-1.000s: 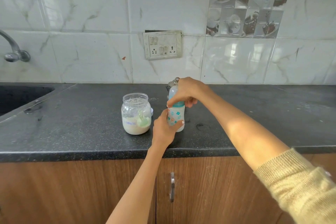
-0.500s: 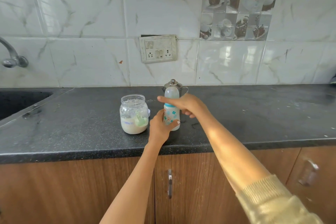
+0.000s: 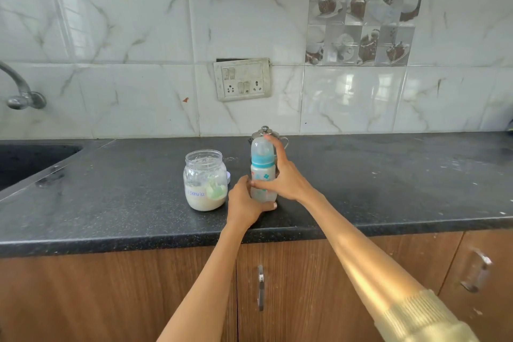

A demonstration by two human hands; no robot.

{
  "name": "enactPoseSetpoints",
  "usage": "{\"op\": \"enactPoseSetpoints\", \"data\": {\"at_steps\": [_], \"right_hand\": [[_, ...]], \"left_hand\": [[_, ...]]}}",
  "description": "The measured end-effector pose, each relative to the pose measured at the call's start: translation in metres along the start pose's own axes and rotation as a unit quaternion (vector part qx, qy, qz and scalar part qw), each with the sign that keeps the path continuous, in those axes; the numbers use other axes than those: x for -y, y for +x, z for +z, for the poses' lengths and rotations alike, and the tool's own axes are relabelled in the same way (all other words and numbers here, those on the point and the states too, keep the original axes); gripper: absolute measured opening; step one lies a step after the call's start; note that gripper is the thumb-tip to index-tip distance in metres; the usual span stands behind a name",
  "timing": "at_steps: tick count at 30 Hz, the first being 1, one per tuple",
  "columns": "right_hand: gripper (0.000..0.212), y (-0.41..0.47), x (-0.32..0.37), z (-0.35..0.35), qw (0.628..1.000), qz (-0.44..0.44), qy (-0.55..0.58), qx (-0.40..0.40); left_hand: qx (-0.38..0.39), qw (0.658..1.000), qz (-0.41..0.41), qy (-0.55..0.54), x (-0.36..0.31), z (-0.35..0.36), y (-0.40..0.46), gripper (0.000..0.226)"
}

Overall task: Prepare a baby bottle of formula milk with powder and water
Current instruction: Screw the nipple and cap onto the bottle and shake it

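A baby bottle with a clear cap and a teal collar stands upright on the black counter. My left hand wraps its lower body from the left. My right hand holds the bottle's middle from the right, thumb across the front and index finger raised beside the cap. Left of the bottle stands an open clear jar labelled "Formula", part full of white powder, with a green scoop inside. A steel kettle is partly hidden behind the bottle.
A sink and tap lie at the far left. A small white lid peeks out behind the jar. A socket panel is on the tiled wall. Wooden cabinet doors with metal handles sit below the counter's front edge.
My right hand has come down from the bottle's cap and collar to its body. The bottle and my left hand have stayed in place. The camera has tilted up slightly.
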State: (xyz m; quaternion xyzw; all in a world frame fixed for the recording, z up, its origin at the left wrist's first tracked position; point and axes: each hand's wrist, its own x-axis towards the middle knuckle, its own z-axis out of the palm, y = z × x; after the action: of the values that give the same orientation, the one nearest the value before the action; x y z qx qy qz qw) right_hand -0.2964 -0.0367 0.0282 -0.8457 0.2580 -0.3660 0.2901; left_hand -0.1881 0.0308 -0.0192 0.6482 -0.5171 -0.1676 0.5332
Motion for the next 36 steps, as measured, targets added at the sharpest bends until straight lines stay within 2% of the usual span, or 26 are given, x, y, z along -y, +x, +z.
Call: {"op": "enactPoseSetpoints", "data": {"at_steps": [4,5,8,11,12,14,15,18,21,24,27,29,30,32,33,35,36], "right_hand": [[0.099,0.015,0.004,-0.012,0.983,-0.055,0.097,-0.145],[0.098,0.016,0.005,-0.014,0.985,-0.058,0.088,-0.140],[0.097,0.016,0.008,-0.014,0.998,-0.052,-0.020,-0.021],[0.093,0.022,0.002,-0.019,0.992,-0.042,0.036,-0.112],[0.094,0.024,0.003,-0.021,0.992,-0.038,0.040,-0.112],[0.096,0.022,0.007,-0.022,0.999,-0.035,-0.011,-0.028],[0.097,0.022,0.004,-0.023,0.999,-0.031,-0.028,-0.010],[0.096,0.022,-0.002,-0.025,0.997,-0.028,0.017,-0.070],[0.096,0.019,-0.003,-0.027,0.998,-0.042,-0.044,0.000],[0.094,0.023,-0.006,-0.033,0.997,-0.033,0.011,-0.070],[0.096,0.022,-0.002,-0.033,0.999,-0.043,-0.025,-0.012],[0.095,0.023,-0.003,-0.032,0.997,-0.036,0.009,-0.065],[0.095,0.022,-0.002,-0.032,0.997,-0.031,0.023,-0.067],[0.095,0.021,0.001,-0.031,0.999,-0.036,-0.008,-0.006],[0.095,0.021,-0.001,-0.030,0.999,-0.041,-0.012,-0.002],[0.094,0.023,-0.001,-0.031,0.998,-0.037,0.021,-0.052],[0.095,0.024,0.001,-0.031,0.998,-0.032,0.033,-0.048]], "left_hand": [[-0.010,1.000,-0.015,-0.015,-0.001,0.001,-0.001,0.095],[-0.012,1.000,-0.013,-0.015,-0.002,0.001,-0.001,0.095],[-0.012,1.000,-0.010,-0.004,-0.001,0.002,-0.001,0.090],[-0.010,1.000,-0.015,-0.011,-0.001,0.002,0.000,0.093],[-0.006,1.000,-0.016,-0.010,-0.001,0.002,0.000,0.091],[-0.001,1.000,-0.011,0.005,-0.001,0.002,-0.001,0.081],[-0.001,1.000,-0.011,0.010,-0.001,0.002,-0.002,0.081],[-0.005,1.000,-0.015,0.011,-0.001,0.002,0.001,0.092],[-0.005,1.000,-0.019,0.024,-0.001,0.004,0.000,0.095],[-0.001,1.000,-0.024,0.013,-0.001,0.003,0.001,0.103],[-0.003,0.999,-0.023,0.027,-0.002,0.004,-0.001,0.101],[-0.004,1.000,-0.025,0.017,-0.003,0.003,0.000,0.100],[-0.004,1.000,-0.024,0.014,-0.004,0.003,0.000,0.099],[-0.003,1.000,-0.023,0.019,-0.002,0.003,-0.001,0.098],[-0.003,0.999,-0.024,0.021,-0.002,0.003,-0.002,0.098],[-0.005,1.000,-0.024,0.018,-0.002,0.003,-0.001,0.097],[-0.005,1.000,-0.023,0.018,-0.002,0.003,0.000,0.098]]}}
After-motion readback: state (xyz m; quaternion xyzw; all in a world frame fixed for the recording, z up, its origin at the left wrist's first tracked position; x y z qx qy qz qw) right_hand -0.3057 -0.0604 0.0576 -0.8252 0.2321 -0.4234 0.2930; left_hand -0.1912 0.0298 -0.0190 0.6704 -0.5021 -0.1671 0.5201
